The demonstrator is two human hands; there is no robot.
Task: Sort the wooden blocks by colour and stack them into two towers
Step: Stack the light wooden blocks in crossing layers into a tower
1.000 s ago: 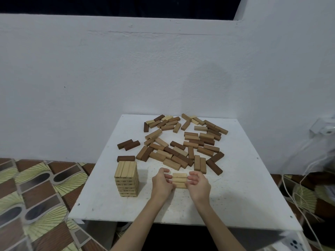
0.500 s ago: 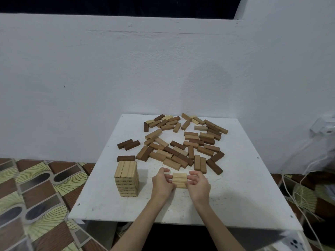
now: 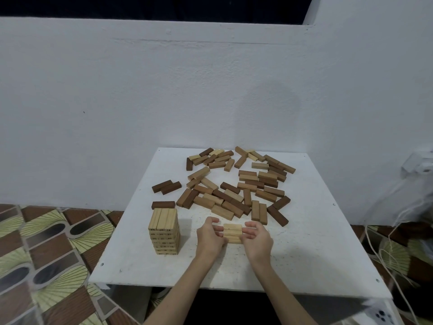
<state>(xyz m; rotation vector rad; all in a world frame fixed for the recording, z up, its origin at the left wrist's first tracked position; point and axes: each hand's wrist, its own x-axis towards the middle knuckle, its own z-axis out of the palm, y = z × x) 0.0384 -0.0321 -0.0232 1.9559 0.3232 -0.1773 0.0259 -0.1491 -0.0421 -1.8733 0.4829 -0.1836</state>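
Little change is seen against the earlier frames: the two hands are found in the same place at the near middle of the white surface [image 3: 316,231], and the small set of pale blocks [image 3: 232,233] between them has not shifted. The left hand [image 3: 210,238] is pressed against the left ends of the set, fingers curled around that end; the right hand [image 3: 257,239] is set against the right ends, fingers bent inward toward the wood. The hands are thus kept apart, with the set clamped between them.

The set is made up of pale blocks laid flat and side by side, their long axes running left to right across the view, so that their ends point at the two palms. It rests on the surface.

To its left, the pale tower [image 3: 164,231] stands upright near the left edge of the surface; the blocks of its top layer run away from the viewer, crosswise to the held set. Behind the hands, the loose pile of mixed blocks [image 3: 236,184] is spread over the far half, lying at many angles. Three dark blocks [image 3: 166,187] lie apart from the pile, beyond the tower.
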